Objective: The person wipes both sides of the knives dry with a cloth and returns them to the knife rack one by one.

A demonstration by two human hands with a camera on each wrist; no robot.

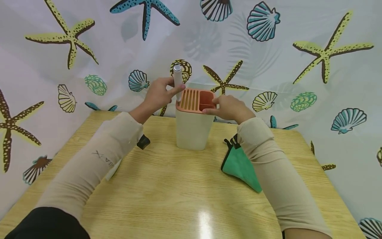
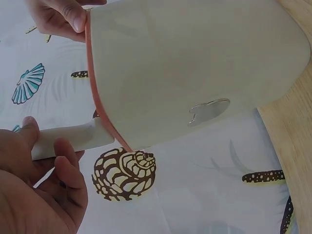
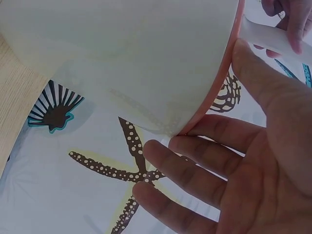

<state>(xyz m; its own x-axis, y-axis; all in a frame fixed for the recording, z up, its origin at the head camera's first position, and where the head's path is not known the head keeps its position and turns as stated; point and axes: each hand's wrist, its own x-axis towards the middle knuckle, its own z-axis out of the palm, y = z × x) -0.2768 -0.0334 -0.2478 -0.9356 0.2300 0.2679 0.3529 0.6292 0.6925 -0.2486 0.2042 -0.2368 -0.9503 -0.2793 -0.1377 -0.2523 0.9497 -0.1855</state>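
Note:
An off-white knife holder (image 1: 192, 132) with an orange slotted top (image 1: 190, 100) stands upright at the far side of the table. At its left end, my left hand (image 1: 159, 93) grips the white handle of a knife (image 1: 178, 79) with a silver end cap. The handle stands upright at the orange rim, and whatever lies below it is hidden in the holder. My right hand (image 1: 228, 108) holds the holder's right rim, thumb on the front and fingers at the back, as the right wrist view shows.
A green cloth piece (image 1: 241, 167) with black trim and a loop lies on the right, partly under my right forearm. To the left, a black object (image 1: 144, 142) shows beside my left sleeve. Behind the wooden table (image 1: 179, 189) hangs a curtain (image 1: 191, 43) printed with shells and starfish.

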